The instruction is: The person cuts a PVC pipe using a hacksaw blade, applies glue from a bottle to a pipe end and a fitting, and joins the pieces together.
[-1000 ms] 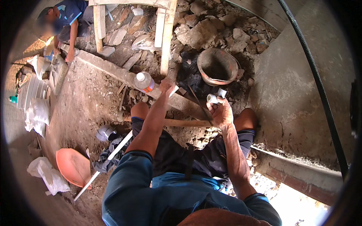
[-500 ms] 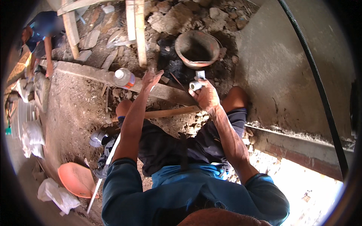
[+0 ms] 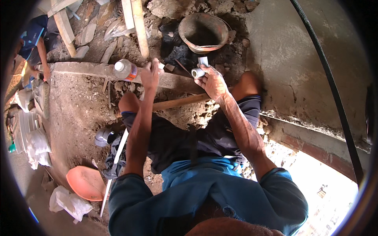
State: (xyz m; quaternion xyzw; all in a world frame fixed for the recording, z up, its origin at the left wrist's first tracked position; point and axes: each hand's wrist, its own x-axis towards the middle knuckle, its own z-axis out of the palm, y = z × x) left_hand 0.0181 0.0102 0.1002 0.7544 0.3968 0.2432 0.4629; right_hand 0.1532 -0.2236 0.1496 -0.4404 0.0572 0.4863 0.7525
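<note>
My right hand (image 3: 213, 83) grips a grey plastic pipe fitting (image 3: 198, 72) between thumb and fingers, its round opening turned to the left. A second arm of the fitting points up past the fingertips. My left hand (image 3: 150, 75) is raised a short way to the left, its fingers bent closed around a small white piece (image 3: 161, 66). Most of that piece is hidden, and its kind cannot be made out. Left of this hand, a clear bottle (image 3: 125, 70) with a white cap and an orange-blue label stands by the concrete ledge (image 3: 91, 70).
A dirty bucket (image 3: 202, 34) stands beyond my right hand, beside black plastic (image 3: 179, 55). A wooden pole (image 3: 181, 103) crosses between my knees. Lower left are a white pipe (image 3: 118, 153), a grey elbow (image 3: 103, 137) and an orange basin (image 3: 87, 183). A person (image 3: 35, 41) works far left.
My left hand has turned, and its outstretched fingers have bent closed. My right hand still holds the fitting, now tilted a little differently. The whole view has shifted slightly.
</note>
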